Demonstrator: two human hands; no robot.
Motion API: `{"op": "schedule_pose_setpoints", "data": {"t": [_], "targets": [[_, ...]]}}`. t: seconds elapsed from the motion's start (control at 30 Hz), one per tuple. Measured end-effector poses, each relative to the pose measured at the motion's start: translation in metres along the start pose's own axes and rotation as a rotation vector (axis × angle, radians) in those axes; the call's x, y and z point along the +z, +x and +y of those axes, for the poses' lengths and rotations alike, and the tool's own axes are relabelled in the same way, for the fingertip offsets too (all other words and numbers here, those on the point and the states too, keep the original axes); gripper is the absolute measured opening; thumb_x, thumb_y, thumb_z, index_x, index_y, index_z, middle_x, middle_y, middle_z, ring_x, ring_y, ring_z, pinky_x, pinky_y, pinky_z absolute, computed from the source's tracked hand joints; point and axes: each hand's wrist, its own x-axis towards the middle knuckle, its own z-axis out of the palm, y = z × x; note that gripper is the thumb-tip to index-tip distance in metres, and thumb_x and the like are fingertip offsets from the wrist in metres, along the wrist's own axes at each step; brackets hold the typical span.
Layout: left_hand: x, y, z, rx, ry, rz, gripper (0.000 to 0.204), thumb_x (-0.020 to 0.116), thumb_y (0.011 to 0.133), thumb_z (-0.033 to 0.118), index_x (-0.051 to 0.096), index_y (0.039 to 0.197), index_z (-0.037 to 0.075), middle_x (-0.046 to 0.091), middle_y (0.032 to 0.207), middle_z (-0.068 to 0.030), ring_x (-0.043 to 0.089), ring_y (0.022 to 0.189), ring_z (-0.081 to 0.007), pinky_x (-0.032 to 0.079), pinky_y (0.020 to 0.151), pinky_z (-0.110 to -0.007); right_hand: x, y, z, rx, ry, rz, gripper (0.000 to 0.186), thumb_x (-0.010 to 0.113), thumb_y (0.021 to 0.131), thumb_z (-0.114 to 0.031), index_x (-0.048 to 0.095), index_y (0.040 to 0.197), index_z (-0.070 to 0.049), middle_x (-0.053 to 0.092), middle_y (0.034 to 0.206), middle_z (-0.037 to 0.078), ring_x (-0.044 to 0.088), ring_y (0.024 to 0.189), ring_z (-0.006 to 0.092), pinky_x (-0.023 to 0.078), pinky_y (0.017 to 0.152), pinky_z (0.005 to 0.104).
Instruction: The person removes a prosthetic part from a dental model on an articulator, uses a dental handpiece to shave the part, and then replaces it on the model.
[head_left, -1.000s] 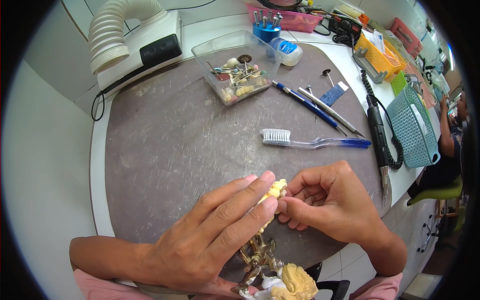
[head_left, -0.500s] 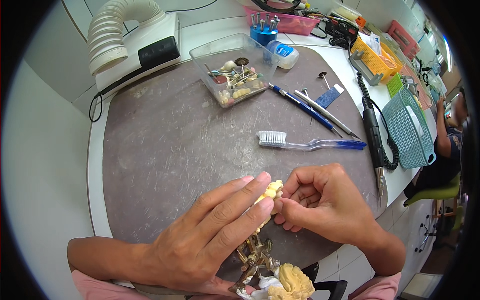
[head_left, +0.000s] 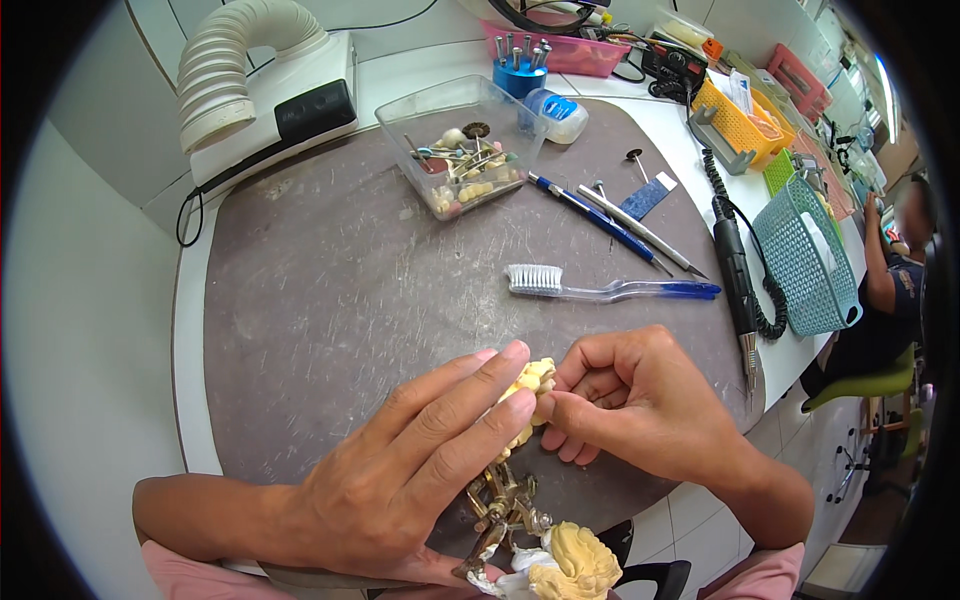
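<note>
My left hand [head_left: 390, 470] is wrapped over a pale yellow dental cast [head_left: 532, 375] mounted on a brass articulator [head_left: 500, 500], fingertips resting along the cast. My right hand [head_left: 645, 405] has its thumb and index finger pressed at the cast's right side, other fingers curled; anything small between them is hidden. Below, the articulator's other half carries a beige stone block [head_left: 580, 565] with white plaster, near my left wrist. A clear toothbrush with blue handle [head_left: 660, 291] lies on the grey mat beyond my hands.
Back of mat: clear tub of burs [head_left: 455, 170], bottle [head_left: 560, 120], pens [head_left: 600, 225], blue bur stand [head_left: 518, 75]. Right: rotary handpiece [head_left: 735, 290], blue basket [head_left: 810, 250], yellow basket [head_left: 745, 120]. Back left: suction hose unit [head_left: 215, 90]. A co-worker [head_left: 885, 280] sits at far right.
Both hands and the held cast have shifted slightly left in the view, along with the background, which also sits a little lower. The grip looks much the same.
</note>
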Motion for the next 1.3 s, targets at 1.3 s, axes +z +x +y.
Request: {"op": "schedule_pose_setpoints", "data": {"t": [1.3], "targets": [[0.007, -0.004, -0.036, 0.008, -0.092, 0.215, 0.066, 0.084, 0.072, 0.019, 0.064, 0.131, -0.003, 0.068, 0.131, -0.0192, 0.068, 0.119, -0.0349, 0.061, 0.095, -0.039, -0.012, 0.008, 0.0, 0.047, -0.052, -0.066, 0.016, 0.068, 0.1, -0.008, 0.068, 0.105, 0.007, 0.076, 0.091, 0.013, 0.073, 0.079, 0.0129, 0.061, 0.068, 0.0243]]}}
